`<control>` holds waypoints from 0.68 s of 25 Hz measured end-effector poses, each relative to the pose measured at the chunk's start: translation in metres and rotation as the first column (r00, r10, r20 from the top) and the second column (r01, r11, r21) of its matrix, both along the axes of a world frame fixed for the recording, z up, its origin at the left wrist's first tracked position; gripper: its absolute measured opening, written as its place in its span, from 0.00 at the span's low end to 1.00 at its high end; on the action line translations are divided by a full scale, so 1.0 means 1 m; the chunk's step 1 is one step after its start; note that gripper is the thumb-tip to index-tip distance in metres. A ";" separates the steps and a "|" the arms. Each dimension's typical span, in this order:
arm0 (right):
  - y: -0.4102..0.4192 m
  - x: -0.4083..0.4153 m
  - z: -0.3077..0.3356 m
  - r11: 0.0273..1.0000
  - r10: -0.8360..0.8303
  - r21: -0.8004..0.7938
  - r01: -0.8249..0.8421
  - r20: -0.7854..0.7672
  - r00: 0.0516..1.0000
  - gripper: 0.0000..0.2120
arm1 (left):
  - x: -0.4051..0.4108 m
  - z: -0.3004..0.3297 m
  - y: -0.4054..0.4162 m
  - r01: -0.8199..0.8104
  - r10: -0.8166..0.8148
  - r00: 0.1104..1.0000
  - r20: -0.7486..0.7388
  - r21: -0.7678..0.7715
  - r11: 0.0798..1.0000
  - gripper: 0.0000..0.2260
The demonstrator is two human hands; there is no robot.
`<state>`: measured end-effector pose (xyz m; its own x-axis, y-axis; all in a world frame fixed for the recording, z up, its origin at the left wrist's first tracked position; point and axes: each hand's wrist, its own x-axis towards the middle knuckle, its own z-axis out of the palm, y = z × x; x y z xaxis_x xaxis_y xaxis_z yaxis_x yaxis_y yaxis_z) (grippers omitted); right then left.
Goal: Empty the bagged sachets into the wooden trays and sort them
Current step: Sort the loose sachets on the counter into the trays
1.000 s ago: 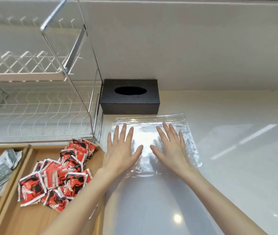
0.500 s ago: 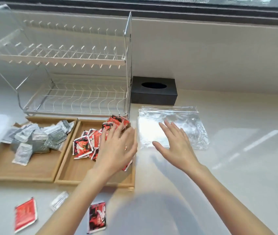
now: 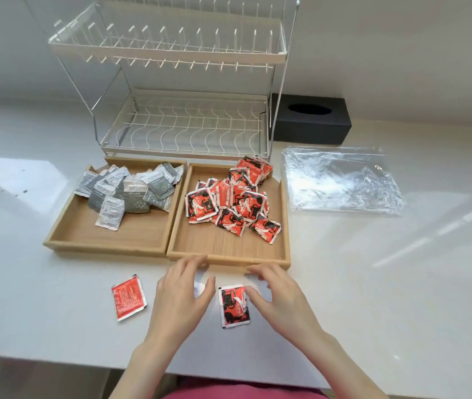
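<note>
Two wooden trays stand side by side on the white counter. The left tray [image 3: 64,240] holds several grey and white sachets [image 3: 131,191]. The right tray [image 3: 285,226] holds a pile of red and black sachets [image 3: 237,197]. In front of the trays, a red and black sachet [image 3: 233,308] lies on the counter between my hands. My left hand [image 3: 180,300] hovers just left of it, fingers relaxed. My right hand [image 3: 281,300] touches its right edge with the thumb. Another red sachet [image 3: 128,298] lies further left. A small white sachet [image 3: 200,286] shows between my left fingers.
The empty clear plastic bag [image 3: 341,182] lies flat to the right of the trays. A white wire dish rack [image 3: 183,90] stands behind the trays, and a black tissue box [image 3: 312,119] sits at its right. The counter's front edge runs just below my wrists.
Both hands left the flattened plastic bag and came back to the front of the counter beside the loose sachets. The view swung down and left, bringing both trays into sight.
</note>
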<state>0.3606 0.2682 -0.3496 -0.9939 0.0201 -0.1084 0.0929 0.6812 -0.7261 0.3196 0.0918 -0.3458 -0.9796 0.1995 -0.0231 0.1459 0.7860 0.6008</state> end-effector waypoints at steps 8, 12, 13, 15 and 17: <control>-0.036 -0.004 -0.022 0.979 0.038 0.192 -0.067 0.151 0.988 0.24 | 0.000 -0.026 -0.057 -0.129 0.148 0.984 0.102 -0.170 0.977 0.30; -0.042 -0.012 -0.025 0.980 -0.028 0.197 -0.018 0.233 0.972 0.23 | -0.005 -0.031 -0.074 -0.191 0.232 0.964 0.130 -0.269 0.944 0.23; -0.042 -0.014 -0.026 0.981 -0.045 0.192 -0.007 0.261 0.964 0.21 | -0.007 -0.030 -0.078 -0.192 0.242 0.959 0.151 -0.284 0.939 0.23; -0.042 -0.017 -0.026 0.982 -0.073 0.190 0.014 0.307 0.949 0.15 | -0.011 -0.030 -0.084 -0.174 0.236 0.954 0.186 -0.300 0.938 0.24; -0.042 -0.018 -0.025 0.981 -0.075 0.195 0.006 0.345 0.936 0.08 | -0.015 -0.030 -0.089 -0.164 0.222 0.957 0.189 -0.280 0.946 0.24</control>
<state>0.3424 0.2259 -0.3745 -0.8916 0.1134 -0.4385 0.3475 0.7921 -0.5018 0.3044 0.0032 -0.3761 -0.9642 -0.0338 -0.2630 -0.1341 0.9179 0.3735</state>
